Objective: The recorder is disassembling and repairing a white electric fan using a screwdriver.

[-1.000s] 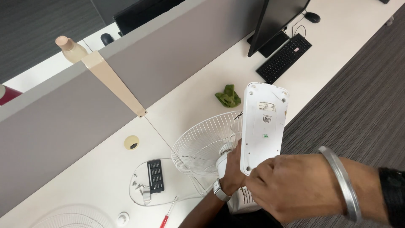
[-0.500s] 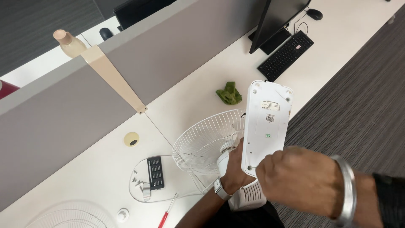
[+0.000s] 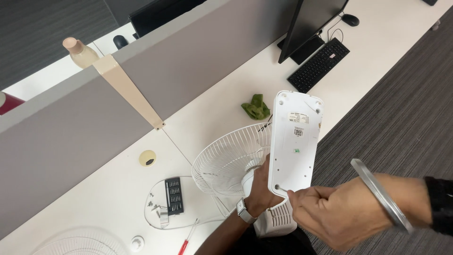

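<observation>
My right hand point(image 3: 337, 215) comes in from the lower right with a metal bangle point(image 3: 380, 193) on the wrist, fingers curled together, thumb and forefinger pinched on a thin tool whose tip meets a hole near the lower corner of the white fan base point(image 3: 295, 141). The tool itself is mostly hidden in my grip, so I cannot tell what kind it is. My left hand point(image 3: 261, 191), with a watch point(image 3: 244, 211) on its wrist, rises from below and wraps around the fan's neck just left of the base, holding the base upturned with its flat underside facing me.

Behind my left hand the white wire fan guard point(image 3: 226, 158) spreads out over the desk point(image 3: 212, 108). Farther left of it lie a black bit case point(image 3: 173, 195), a few loose screws point(image 3: 153, 208) and a red-handled screwdriver point(image 3: 188, 238). Beyond the base, up the desk, sit a crumpled green cloth point(image 3: 256, 107), then a black keyboard point(image 3: 318, 64) and a monitor point(image 3: 309, 21). A grey divider panel point(image 3: 94, 118) runs along the far edge. Nothing lies between my hands and the base.
</observation>
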